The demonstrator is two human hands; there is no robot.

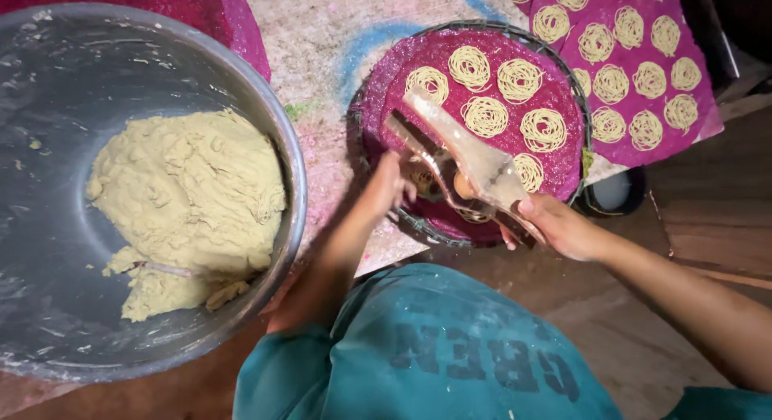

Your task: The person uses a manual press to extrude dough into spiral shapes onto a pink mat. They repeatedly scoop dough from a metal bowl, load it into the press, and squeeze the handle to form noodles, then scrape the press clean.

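My right hand (559, 225) grips the near end of a wooden dough press (470, 151), whose two long handles point away over a round magenta tray (394, 90). My left hand (384, 187) is closed on the press's other side, at the tray's near edge. Several pale yellow noodle spirals (519, 80) lie on the tray. The press hides one spiral partly.
A big grey metal bowl (265, 106) with a lump of pale dough (189, 199) stands at my left. A magenta mat (635, 151) with several more spirals lies at the far right. A small dark bowl (615, 193) sits beside the tray. My teal-clad knee (434, 348) is below.
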